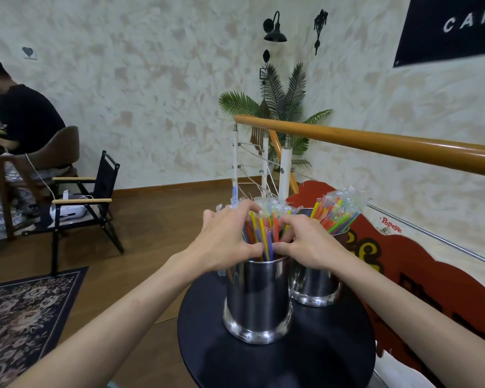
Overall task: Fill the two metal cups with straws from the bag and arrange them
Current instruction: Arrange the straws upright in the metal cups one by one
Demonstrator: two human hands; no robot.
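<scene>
Standing on a round black table (263, 359) are two shiny metal cups, the near cup (256, 298) in front and the far cup (314, 289) just behind it to the right, their sides nearly touching. A red painted board (431, 289) is leaning beside the table on the right. Both cups are holding bundles of coloured straws in clear wrappers: the far bundle (336, 217) is fanning rightward, while the near bundle (263, 233) is rising upright between the hands. The left hand (227, 242) is curling its fingers round the near bundle from the left, and the right hand (305, 245) is gripping the same bundle from the right, thumbs meeting just above the near cup's rim.
</scene>
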